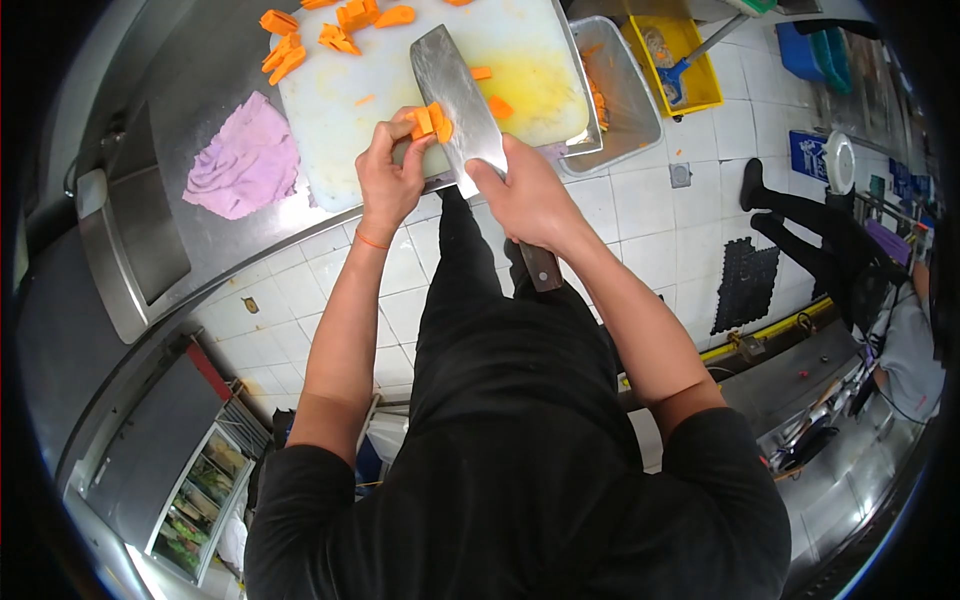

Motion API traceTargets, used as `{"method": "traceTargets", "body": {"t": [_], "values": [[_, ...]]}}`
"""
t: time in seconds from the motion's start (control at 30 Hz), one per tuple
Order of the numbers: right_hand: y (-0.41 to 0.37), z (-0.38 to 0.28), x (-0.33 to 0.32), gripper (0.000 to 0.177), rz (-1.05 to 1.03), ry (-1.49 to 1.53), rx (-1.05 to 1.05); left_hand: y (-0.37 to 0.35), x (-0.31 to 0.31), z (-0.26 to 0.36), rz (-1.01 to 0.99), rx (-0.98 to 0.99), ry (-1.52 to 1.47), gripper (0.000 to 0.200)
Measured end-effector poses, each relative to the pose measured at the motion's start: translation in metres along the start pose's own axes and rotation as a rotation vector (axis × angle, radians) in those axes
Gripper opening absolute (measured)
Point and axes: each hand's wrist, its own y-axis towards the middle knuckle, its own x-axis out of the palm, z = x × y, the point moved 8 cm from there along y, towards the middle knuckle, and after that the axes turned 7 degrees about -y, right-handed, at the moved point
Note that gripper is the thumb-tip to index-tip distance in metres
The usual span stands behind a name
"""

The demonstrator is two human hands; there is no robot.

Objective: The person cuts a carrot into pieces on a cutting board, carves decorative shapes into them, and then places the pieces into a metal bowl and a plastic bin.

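My right hand (530,195) is closed round a cleaver (455,95) with a broad steel blade and a dark handle that sticks out below the fist. The blade lies across a white cutting board (340,130) with yellow stains. Left of the blade, my left hand (392,170) pinches a piece of carrot (424,122) with bent fingers, close against the steel. Several cut carrot pieces (358,14) lie in clusters along the board's far left. Right of the blade are a few more carrot bits (499,107).
A pink cloth (245,158) lies on the steel counter (185,100), left of the board. Beyond the board's right edge are a grey bin (640,120) with orange scraps and a yellow bucket (708,85). Another person (905,340) in dark trousers is at the far right.
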Motion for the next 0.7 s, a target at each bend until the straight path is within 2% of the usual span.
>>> {"method": "traceTargets", "body": {"t": [0.23, 0.33, 0.4, 0.43, 0.5, 0.53, 0.6, 0.7], "values": [[0.01, -0.009, 0.005, 0.039, 0.005, -0.01, 0.015, 0.0, 0.0, 0.004, -0.001, 0.029, 0.021, 0.023], [0.009, -0.011, 0.002, 0.037, 0.019, 0.023, 0.004, 0.001, 0.004, 0.001, -0.047, -0.056, 0.017, 0.024], [0.0, 0.001, 0.006, 0.035, -0.13, 0.301, 0.281, 0.004, 0.001, 0.004, 0.012, -0.022, -0.07, 0.022], [-0.001, -0.003, 0.0, 0.035, -0.134, 0.301, 0.277, 0.005, -0.002, 0.003, 0.015, -0.02, -0.065, 0.022], [-0.005, -0.008, -0.018, 0.033, -0.092, 0.246, 0.233, 0.006, -0.001, -0.011, -0.028, -0.177, -0.223, 0.025], [-0.005, -0.002, -0.02, 0.033, -0.092, 0.245, 0.23, 0.007, -0.002, -0.01, -0.027, -0.174, -0.223, 0.025], [-0.001, -0.006, -0.035, 0.031, 0.084, -0.097, 0.017, 0.009, -0.002, -0.016, -0.029, -0.251, -0.394, 0.031], [-0.009, -0.014, -0.041, 0.026, 0.206, -0.228, -0.061, 0.01, -0.003, -0.017, -0.044, -0.303, -0.351, 0.032]]}}
